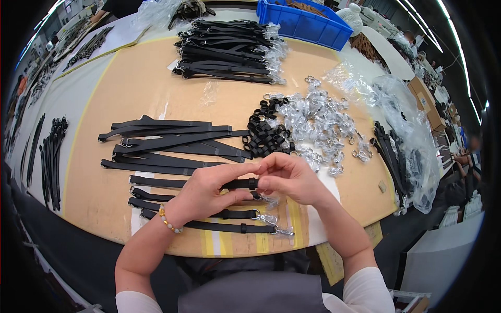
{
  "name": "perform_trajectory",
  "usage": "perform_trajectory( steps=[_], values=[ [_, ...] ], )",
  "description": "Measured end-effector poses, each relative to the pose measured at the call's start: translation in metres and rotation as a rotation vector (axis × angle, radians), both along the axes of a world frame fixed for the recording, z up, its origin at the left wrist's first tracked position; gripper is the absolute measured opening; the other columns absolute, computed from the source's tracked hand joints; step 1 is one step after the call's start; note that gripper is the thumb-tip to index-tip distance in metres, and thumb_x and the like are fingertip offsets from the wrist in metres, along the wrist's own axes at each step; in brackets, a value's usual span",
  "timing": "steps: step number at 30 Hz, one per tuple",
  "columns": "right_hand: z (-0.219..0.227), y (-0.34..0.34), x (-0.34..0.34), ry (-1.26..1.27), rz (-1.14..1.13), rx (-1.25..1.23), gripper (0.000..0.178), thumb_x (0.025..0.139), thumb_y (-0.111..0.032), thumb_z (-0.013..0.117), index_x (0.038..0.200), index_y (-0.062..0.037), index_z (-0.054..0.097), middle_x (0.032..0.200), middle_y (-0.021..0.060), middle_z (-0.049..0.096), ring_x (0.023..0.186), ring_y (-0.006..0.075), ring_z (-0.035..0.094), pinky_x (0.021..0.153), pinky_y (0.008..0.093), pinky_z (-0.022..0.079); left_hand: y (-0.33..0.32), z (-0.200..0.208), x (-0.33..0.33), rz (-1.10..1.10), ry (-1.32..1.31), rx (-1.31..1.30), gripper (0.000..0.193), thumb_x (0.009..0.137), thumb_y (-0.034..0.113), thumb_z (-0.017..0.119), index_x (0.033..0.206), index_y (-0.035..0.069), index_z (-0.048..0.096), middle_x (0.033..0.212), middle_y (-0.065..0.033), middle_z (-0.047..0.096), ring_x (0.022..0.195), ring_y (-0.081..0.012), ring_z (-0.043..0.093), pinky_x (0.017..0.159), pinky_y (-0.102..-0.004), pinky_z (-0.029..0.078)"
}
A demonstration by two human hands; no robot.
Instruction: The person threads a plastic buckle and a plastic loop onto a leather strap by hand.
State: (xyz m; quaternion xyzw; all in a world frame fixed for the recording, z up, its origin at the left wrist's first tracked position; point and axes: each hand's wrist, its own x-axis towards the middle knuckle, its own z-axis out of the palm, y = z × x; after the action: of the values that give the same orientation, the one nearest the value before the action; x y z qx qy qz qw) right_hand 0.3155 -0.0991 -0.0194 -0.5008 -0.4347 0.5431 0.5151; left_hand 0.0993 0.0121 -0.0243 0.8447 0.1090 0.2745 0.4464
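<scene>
A black strap (237, 183) runs under my left hand (209, 190), whose thumb and fingers close on it from either side. At the strap's right end sits a small black keeper loop (253, 183), pinched by the fingertips of my right hand (292, 177). Whatever lies behind those fingertips is hidden. Below my hands, more black straps lie side by side, and a silver snap hook (284, 231) in clear wrap is fixed to the nearest one. Just beyond my fingers is a heap of loose black keeper loops (266, 133).
Wrapped silver hooks (318, 125) are piled right of the loops. Loose straps (167, 141) lie at left centre, with a stack of finished-looking straps (224, 52) behind. A blue crate (305, 23) stands at the back. Clear plastic bags (412, 130) cover the right edge.
</scene>
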Motion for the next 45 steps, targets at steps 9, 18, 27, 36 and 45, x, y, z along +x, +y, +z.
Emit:
perform_trajectory(
  steps=[9, 18, 27, 36, 45],
  values=[
    [0.009, -0.016, 0.091, -1.145, -0.273, -0.339, 0.024, 0.079, -0.013, 0.078, 0.099, -0.0025, 0.070, 0.088, 0.0092, 0.073, 0.080, 0.0212, 0.069, 0.075, 0.0348, 0.055, 0.005, 0.005, -0.005, 0.003, 0.122, -0.131, 0.028, 0.085, 0.014, 0.081, 0.109, 0.004, 0.072, 0.090, -0.0070, 0.072, 0.075, -0.0165, 0.065, 0.064, -0.0266, 0.050],
    [0.015, -0.014, 0.087, -1.080, -0.268, -0.480, 0.021, 0.076, -0.016, 0.079, 0.090, -0.0028, 0.070, 0.080, 0.0083, 0.072, 0.075, 0.0206, 0.069, 0.071, 0.0337, 0.054, 0.009, 0.001, -0.007, 0.006, -0.035, -0.048, 0.022, 0.083, 0.003, 0.076, 0.103, -0.001, 0.070, 0.093, -0.0069, 0.070, 0.077, -0.0100, 0.062, 0.064, -0.0219, 0.048],
    [0.014, -0.009, 0.064, -0.350, -0.275, -0.099, 0.018, 0.091, -0.012, 0.073, 0.104, 0.0004, 0.069, 0.092, 0.0057, 0.073, 0.084, 0.0119, 0.072, 0.068, 0.0240, 0.056, 0.004, 0.007, -0.005, 0.099, -0.045, 0.047, 0.022, 0.080, 0.004, 0.082, 0.100, 0.000, 0.073, 0.083, -0.0062, 0.070, 0.069, -0.0125, 0.063, 0.058, -0.0239, 0.047],
    [0.004, -0.003, 0.017, 0.148, 0.163, -0.103, 0.029, 0.100, -0.014, 0.066, 0.125, 0.0006, 0.067, 0.106, 0.0075, 0.073, 0.094, 0.0148, 0.073, 0.080, 0.0224, 0.058, 0.001, -0.001, -0.004, 0.122, -0.121, 0.128, 0.020, 0.080, 0.004, 0.082, 0.098, 0.002, 0.073, 0.083, -0.0075, 0.071, 0.068, -0.0161, 0.064, 0.057, -0.0276, 0.048],
    [-0.006, 0.001, 0.007, 0.431, 0.188, -0.119, 0.038, 0.104, -0.018, 0.058, 0.137, 0.0029, 0.058, 0.119, 0.0133, 0.069, 0.101, 0.0206, 0.072, 0.083, 0.0271, 0.061, -0.004, 0.004, -0.007, 0.099, -0.075, -0.018, 0.022, 0.078, 0.003, 0.081, 0.097, 0.000, 0.071, 0.085, -0.0078, 0.072, 0.075, -0.0141, 0.070, 0.065, -0.0265, 0.054]
  ],
)
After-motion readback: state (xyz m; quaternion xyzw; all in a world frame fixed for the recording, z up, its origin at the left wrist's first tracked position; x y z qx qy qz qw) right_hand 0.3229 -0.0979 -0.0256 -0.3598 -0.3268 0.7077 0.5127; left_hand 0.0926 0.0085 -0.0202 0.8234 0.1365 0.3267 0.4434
